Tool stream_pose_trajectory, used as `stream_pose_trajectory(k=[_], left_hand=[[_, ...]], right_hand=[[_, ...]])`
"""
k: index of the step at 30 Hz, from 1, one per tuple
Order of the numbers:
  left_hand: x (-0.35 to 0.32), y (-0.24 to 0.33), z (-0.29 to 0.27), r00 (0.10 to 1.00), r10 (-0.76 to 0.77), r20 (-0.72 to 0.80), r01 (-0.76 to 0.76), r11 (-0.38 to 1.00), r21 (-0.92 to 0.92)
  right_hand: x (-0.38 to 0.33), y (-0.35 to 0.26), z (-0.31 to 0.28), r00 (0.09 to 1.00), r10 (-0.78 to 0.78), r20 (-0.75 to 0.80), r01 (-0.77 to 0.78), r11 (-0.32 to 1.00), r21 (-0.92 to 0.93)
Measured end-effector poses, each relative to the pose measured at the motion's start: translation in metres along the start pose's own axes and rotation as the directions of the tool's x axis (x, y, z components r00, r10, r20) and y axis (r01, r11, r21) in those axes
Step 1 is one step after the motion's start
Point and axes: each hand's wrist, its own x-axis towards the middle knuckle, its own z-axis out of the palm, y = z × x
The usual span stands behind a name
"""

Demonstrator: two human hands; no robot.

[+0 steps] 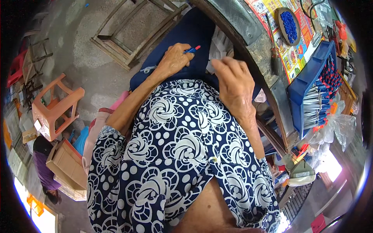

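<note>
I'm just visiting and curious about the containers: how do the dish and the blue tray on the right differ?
The dish is oval and brownish; the tray is blue and straight-edged. The dish looks smaller than the tray. The dish holds tiny blue pieces, while the tray holds long, slim pieces, some silvery, some red and blue. Both hold many small parts.

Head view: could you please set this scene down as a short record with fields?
Left hand: holds blue pen-like piece with a red tip, above navy cloth
Right hand: fingers bent, near workbench; contents not visible
Workbench top: screwdriver, oval dish of small blue pieces
Blue tray: thin metallic rods, red and blue pieces
Floor: salmon plastic stool
</note>
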Motion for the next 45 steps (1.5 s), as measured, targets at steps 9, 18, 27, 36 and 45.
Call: stream_pose_trajectory(k=[9, 18, 27, 36, 45], left_hand=[[0.0, -0.004, 0.003, 1.0, 0.015, -0.027, -0.013, 0.998, 0.059], [-0.005, 0.0, 0.005, 0.994, 0.103, -0.045, -0.097, 0.988, 0.117], [-0.011, 0.003, 0.007, 0.972, 0.167, -0.168, -0.146, 0.981, 0.127], [-0.02, 0.017, -0.002, 0.981, 0.143, -0.134, -0.158, 0.982, -0.103], [-0.03, 0.029, -0.008, 0.977, 0.159, -0.141, -0.179, 0.973, -0.144]], right_hand=[[-0.019, 0.016, 0.002, 0.92, 0.325, 0.219, -0.286, 0.939, -0.189], [-0.036, 0.025, 0.016, 0.857, 0.464, 0.224, -0.468, 0.883, -0.037], [-0.037, 0.022, 0.012, 0.794, 0.529, 0.298, -0.557, 0.83, 0.01], [-0.014, 0.026, 0.029, 0.751, 0.529, 0.395, -0.649, 0.481, 0.59], [0.021, 0.015, 0.07, 0.865, 0.489, 0.112, -0.359, 0.447, 0.819]])
